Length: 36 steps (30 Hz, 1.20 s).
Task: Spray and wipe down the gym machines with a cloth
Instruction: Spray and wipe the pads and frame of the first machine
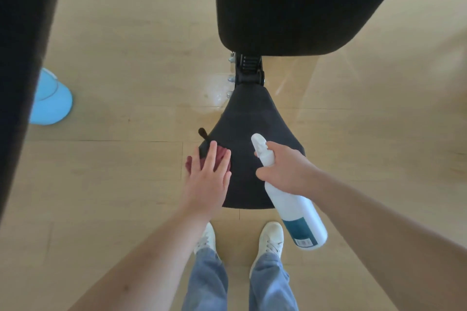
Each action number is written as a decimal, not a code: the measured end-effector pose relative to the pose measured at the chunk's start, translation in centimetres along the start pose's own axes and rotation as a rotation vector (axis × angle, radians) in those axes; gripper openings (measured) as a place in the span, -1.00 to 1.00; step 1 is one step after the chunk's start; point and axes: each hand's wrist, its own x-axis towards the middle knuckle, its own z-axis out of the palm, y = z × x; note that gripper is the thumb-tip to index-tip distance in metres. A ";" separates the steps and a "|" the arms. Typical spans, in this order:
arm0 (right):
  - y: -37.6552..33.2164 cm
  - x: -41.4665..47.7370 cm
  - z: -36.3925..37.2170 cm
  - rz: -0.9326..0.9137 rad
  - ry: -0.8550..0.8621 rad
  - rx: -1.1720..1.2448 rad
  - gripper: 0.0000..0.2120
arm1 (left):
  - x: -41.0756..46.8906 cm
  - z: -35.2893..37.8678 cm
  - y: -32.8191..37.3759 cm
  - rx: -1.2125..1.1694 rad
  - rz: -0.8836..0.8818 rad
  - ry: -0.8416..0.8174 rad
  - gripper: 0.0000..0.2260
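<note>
A wooden floor (126, 58) is seen beneath a black back pad (290, 2), and a black seat (252, 129) is joined to the pad by a hinge. A white spray bottle (295, 207) (teal label near its base) is gripped round the neck by the right hand (285, 169), with its nozzle held over the seat. The left hand (207, 177) is laid flat, fingers straight, on a dark red cloth (222, 153), which is pressed against the seat's left edge and partly overhangs it.

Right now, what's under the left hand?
A dark red cloth, pressed onto the black seat pad. The left hand covers most of it, hiding its full extent.
</note>
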 end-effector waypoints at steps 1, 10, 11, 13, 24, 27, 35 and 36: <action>-0.5 0.1 0.1 -0.016 0.000 -0.008 -0.66 | 1.2 -0.2 0.1 -0.017 -0.014 0.009 -0.52; 0.1 0.8 -0.8 -0.072 0.018 -0.038 -0.67 | 3.4 0.7 0.4 0.125 0.228 -0.016 -0.51; 0.4 0.8 -0.9 -0.064 0.017 -0.029 -0.69 | 1.6 1.0 0.7 0.124 0.292 -0.034 -0.50; 1.1 0.8 -1.1 -0.056 0.005 -0.001 -0.72 | -2.0 1.5 1.4 0.077 0.385 -0.048 -0.53; 4.2 1.2 -4.1 -0.007 0.047 0.086 -0.69 | 1.4 -0.4 9.7 0.228 0.632 -0.133 -0.56; 5.0 1.0 -5.6 0.036 0.078 0.124 -0.63 | 3.5 -1.6 13.7 0.311 0.661 -0.191 -0.54; 4.7 1.0 -6.7 0.089 0.105 0.104 -0.33 | 3.8 -1.3 10.4 0.076 0.372 -0.017 -0.55; 4.6 1.1 -6.6 0.093 0.099 0.094 -0.36 | 3.8 -1.3 8.9 0.074 0.273 -0.004 -0.53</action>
